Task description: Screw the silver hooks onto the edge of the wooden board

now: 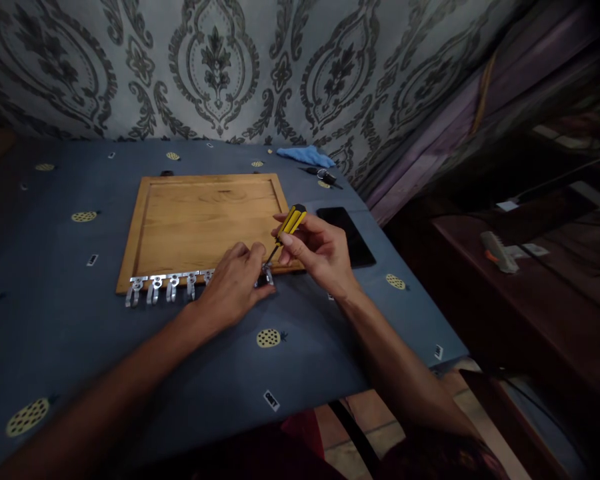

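A wooden board (205,213) with a raised rim lies flat on the table. Along its near edge runs a metal hook rail (173,283) with several silver hooks hanging off the side. My left hand (235,280) rests over the right part of the rail, fingers bent around it, and hides some of the hooks. Between the thumb and fingers of my right hand (323,250) is a yellow and black screwdriver (293,221), tilted, its shaft pointing down to the rail's right end. The tip meets the metal there; a screw cannot be made out.
A black phone (347,237) lies right of the board. Farther back are a blue cloth (306,156) and a key ring with a dark fob (326,177). The patterned tablecloth (180,380) ends at the right, beside a dark red surface (510,287) holding a brush-like object (499,252).
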`<state>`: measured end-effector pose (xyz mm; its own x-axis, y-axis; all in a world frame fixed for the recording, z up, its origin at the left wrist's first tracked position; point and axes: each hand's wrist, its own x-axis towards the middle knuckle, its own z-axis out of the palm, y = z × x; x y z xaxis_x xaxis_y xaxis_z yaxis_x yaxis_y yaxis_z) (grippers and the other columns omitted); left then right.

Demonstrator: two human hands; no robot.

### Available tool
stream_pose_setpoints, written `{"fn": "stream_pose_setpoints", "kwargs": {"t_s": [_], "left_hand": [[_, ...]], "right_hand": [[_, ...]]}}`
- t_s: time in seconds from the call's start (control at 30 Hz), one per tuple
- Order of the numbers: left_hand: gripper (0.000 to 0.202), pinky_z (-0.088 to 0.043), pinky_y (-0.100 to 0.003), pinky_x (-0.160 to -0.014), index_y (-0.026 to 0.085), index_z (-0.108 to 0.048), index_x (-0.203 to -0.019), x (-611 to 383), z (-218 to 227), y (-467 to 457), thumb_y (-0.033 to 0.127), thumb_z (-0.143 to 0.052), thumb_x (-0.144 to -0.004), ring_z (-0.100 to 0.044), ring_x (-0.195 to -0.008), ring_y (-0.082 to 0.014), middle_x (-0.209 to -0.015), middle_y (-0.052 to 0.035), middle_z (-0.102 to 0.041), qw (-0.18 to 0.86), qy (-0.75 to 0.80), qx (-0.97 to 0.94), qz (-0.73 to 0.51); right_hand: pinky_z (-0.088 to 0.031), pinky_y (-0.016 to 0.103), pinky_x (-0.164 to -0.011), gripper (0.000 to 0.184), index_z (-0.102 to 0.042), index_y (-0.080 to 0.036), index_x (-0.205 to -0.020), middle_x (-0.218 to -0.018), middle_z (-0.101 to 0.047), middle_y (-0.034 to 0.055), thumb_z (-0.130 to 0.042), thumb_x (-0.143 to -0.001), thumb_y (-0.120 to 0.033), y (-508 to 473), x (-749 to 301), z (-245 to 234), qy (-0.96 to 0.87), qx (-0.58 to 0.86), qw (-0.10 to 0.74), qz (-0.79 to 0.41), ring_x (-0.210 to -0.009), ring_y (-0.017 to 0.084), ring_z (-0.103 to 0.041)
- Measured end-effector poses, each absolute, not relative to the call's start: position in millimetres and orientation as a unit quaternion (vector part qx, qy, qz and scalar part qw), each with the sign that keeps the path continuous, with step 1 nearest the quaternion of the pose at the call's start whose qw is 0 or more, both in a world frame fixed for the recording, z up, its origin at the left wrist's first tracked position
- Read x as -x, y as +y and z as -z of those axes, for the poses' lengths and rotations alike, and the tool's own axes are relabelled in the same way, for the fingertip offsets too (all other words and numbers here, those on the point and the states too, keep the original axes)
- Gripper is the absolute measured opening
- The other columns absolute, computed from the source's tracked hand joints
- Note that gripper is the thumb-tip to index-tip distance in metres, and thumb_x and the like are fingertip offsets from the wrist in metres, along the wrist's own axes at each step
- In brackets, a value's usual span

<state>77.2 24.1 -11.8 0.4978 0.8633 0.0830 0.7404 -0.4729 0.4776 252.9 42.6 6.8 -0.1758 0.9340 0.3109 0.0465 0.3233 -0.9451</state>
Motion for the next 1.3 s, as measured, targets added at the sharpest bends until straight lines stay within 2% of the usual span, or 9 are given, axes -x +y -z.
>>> {"fn": "stream_pose_setpoints", "kwargs": {"t_s": [0.07, 0.23, 0.43, 0.57, 0.8, 1.2, 1.3], "left_hand": [[0.042, -0.050, -0.043, -0.088, 0.021, -0.048, -0.105, -77.5, 12.3, 24.0, 0.026, -0.082, -0.081, -0.057, -0.106, -0.0298, -0.102, -0.0072, -0.066, 0.196, 0.474, -0.843, -0.162], [0.044, -0.051, -0.043, -0.088, 0.021, -0.048, -0.107, -77.0, 14.7, 24.0, 0.025, -0.082, -0.080, -0.057, -0.105, -0.0298, -0.102, -0.0069, -0.066, 0.193, 0.477, -0.840, -0.171], [0.041, -0.051, -0.042, -0.087, 0.021, -0.048, -0.105, -75.9, 15.3, 23.5, 0.025, -0.081, -0.080, -0.058, -0.104, -0.0285, -0.101, -0.0053, -0.062, 0.194, 0.475, -0.839, -0.178], [0.044, -0.052, -0.042, -0.088, 0.022, -0.047, -0.107, -75.6, 15.4, 23.2, 0.026, -0.082, -0.080, -0.058, -0.104, -0.0275, -0.103, -0.0057, -0.061, 0.192, 0.477, -0.839, -0.177], [0.043, -0.052, -0.044, -0.091, 0.021, -0.047, -0.106, -76.3, 12.3, 23.8, 0.026, -0.081, -0.081, -0.058, -0.108, -0.0295, -0.105, -0.0075, -0.062, 0.195, 0.481, -0.839, -0.161], [0.041, -0.051, -0.044, -0.092, 0.019, -0.049, -0.108, -76.5, 11.5, 22.8, 0.027, -0.080, -0.082, -0.057, -0.109, -0.0305, -0.107, -0.0094, -0.062, 0.187, 0.477, -0.845, -0.155], [0.042, -0.051, -0.043, -0.091, 0.020, -0.049, -0.110, -76.6, 12.9, 22.7, 0.027, -0.080, -0.082, -0.058, -0.108, -0.0304, -0.104, -0.0082, -0.062, 0.184, 0.477, -0.844, -0.163]], "right_hand": [[-0.052, 0.024, -0.055, 0.033, -0.070, -0.021, -0.104, -0.070, -0.065, -0.0044, -0.074, -0.086, -0.047, 42.4, -252.7, -2.6, -0.654, 0.394, 0.513, -0.391, -0.053, 0.009, -0.064], [-0.051, 0.025, -0.054, 0.023, -0.063, -0.021, -0.093, -0.074, -0.062, -0.0046, -0.076, -0.086, -0.040, 39.9, -248.3, 8.3, -0.668, 0.432, 0.535, -0.282, -0.056, 0.010, -0.065], [-0.049, 0.022, -0.047, 0.026, -0.057, -0.023, -0.088, -0.069, -0.057, -0.0073, -0.077, -0.085, -0.040, 38.8, -241.8, 9.8, -0.617, 0.421, 0.582, -0.322, -0.049, 0.008, -0.060], [-0.049, 0.021, -0.044, 0.029, -0.055, -0.023, -0.087, -0.073, -0.058, -0.0067, -0.076, -0.084, -0.042, 37.3, -239.7, 6.2, -0.588, 0.422, 0.625, -0.292, -0.049, 0.007, -0.059], [-0.049, 0.026, -0.046, 0.035, -0.053, -0.025, -0.084, -0.071, -0.056, -0.0047, -0.077, -0.082, -0.052, 34.7, -240.0, 3.6, -0.597, 0.444, 0.593, -0.308, -0.051, 0.010, -0.057], [-0.049, 0.025, -0.049, 0.030, -0.053, -0.024, -0.086, -0.075, -0.055, -0.0053, -0.077, -0.084, -0.043, 36.5, -241.0, 11.9, -0.624, 0.444, 0.571, -0.295, -0.054, 0.009, -0.060], [-0.049, 0.024, -0.047, 0.033, -0.053, -0.025, -0.087, -0.075, -0.057, -0.0057, -0.079, -0.081, -0.045, 37.2, -241.3, 9.8, -0.619, 0.434, 0.566, -0.331, -0.053, 0.009, -0.059]]}}
